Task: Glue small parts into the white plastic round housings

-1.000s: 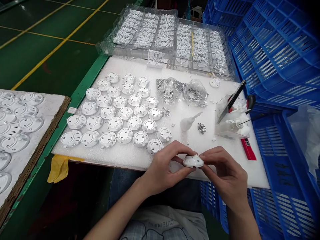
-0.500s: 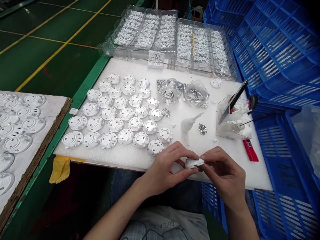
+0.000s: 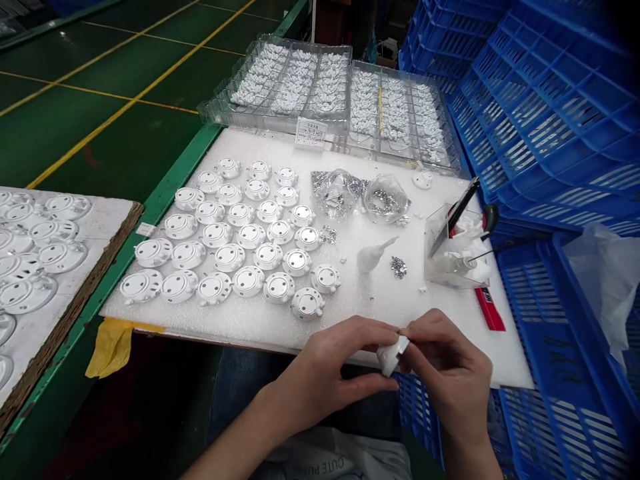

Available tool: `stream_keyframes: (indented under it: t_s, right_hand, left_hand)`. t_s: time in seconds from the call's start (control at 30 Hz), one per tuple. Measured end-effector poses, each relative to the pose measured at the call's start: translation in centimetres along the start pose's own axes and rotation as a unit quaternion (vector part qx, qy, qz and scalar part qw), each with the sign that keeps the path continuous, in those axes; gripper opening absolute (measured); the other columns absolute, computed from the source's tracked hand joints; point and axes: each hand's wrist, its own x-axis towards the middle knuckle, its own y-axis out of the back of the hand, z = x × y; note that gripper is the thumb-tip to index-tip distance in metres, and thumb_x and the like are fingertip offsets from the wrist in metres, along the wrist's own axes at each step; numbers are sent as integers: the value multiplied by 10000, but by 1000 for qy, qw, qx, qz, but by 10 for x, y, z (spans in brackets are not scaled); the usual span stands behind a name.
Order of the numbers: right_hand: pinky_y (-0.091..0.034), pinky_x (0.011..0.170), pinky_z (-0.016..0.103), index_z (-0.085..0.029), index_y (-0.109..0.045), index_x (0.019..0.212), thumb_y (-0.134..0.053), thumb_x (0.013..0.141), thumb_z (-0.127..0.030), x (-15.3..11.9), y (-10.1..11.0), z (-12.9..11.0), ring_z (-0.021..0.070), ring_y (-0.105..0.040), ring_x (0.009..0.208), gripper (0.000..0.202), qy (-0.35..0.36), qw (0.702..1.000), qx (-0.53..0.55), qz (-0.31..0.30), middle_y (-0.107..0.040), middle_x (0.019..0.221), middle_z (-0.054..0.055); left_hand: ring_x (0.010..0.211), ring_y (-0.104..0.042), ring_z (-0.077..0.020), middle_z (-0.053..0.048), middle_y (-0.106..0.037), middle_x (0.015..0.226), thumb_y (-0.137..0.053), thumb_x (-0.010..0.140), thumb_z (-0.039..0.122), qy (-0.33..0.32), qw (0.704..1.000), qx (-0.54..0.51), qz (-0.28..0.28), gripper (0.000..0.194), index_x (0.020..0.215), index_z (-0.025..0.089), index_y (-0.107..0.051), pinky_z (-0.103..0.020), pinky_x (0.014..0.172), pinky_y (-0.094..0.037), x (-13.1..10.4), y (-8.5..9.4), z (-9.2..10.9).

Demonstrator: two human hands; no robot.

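A small white part (image 3: 391,356) is held over the front edge of the foam-topped table (image 3: 280,333). My left hand (image 3: 345,367) pinches it from the left between thumb and fingers. From the right, my right hand (image 3: 445,360) grips its other side, fingers closed. Rows of round white pieces with dark dots (image 3: 249,281) lie to the left of my hands. Beyond my hands stand a white squeeze bottle (image 3: 370,259) with a thin nozzle and a small pile of metal bits (image 3: 399,267).
Two bags of metal parts (image 3: 385,199) lie mid-table. A clear box of tools (image 3: 453,267) and a red object (image 3: 490,309) are at the right. Clear trays of white parts (image 3: 290,80) sit behind; blue crates (image 3: 555,113) rise at the right. Another board (image 3: 100,220) is left.
The white part has tilted from lying flat to steeply angled between my hands. My view has shifted slightly, and both hands appear a little lower.
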Motion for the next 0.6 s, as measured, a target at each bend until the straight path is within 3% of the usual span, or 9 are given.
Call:
stream_keyframes:
  t_s: [0.2,0.3,0.37,0.43,0.47,0.53,0.6]
  right_hand:
    - [-514,458,221,-252,-786,865,-772,853,-218,-11,-10,-13,129,-606,577,39,9,997,-80,-6,-610,739,27]
    - [-512,489,232,-262,-803,885,-738,898,-303,-6,-7,-21,133,-622,604,78,29,988,-138,-55,-640,762,36]
    - [-491,487,233,-268,-796,927,-713,920,-373,6,-5,-22,123,-608,580,135,43,984,-158,-73,-635,752,21]
    - [-471,502,245,-251,-762,998,-703,924,-430,26,-7,-18,107,-562,551,202,41,977,-205,-36,-613,757,2]
    - [-468,523,257,-234,-736,1027,-717,909,-453,37,-11,-14,104,-541,551,250,37,969,-243,-3,-606,782,1]
    - [-454,553,283,-207,-695,1062,-768,845,-504,58,-19,-7,108,-512,570,375,37,949,-313,6,-604,861,16]
    - [-429,559,289,-202,-679,924,-761,838,-491,73,-28,-1,110,-482,581,313,49,942,-332,-1,-576,859,17]
  left_hand:
    - [964,-747,-214,-99,-777,1081,-871,796,273,-1,999,-24,36,386,1146,206,-722,-309,859,-624,-13,5,0]
    - [901,-740,-192,-65,-769,990,-927,725,277,65,988,-129,61,395,1065,210,-740,-278,821,-610,-20,5,2]
    - [868,-749,-167,-28,-761,948,-949,694,265,131,950,-272,78,411,1034,226,-721,-246,804,-597,-24,1,4]
    - [803,-759,-151,-1,-751,907,-959,684,306,168,895,-403,89,431,1006,228,-685,-224,758,-585,-28,-6,7]
    - [773,-760,-144,2,-746,892,-954,692,339,181,871,-446,99,432,993,221,-667,-214,737,-576,-29,-10,8]
    - [754,-761,-132,-5,-744,884,-927,733,390,209,833,-498,123,424,984,204,-641,-195,730,-563,-29,-17,12]
    - [780,-763,-120,-18,-751,906,-906,764,406,236,804,-525,146,421,997,194,-627,-177,756,-557,-27,-21,15]
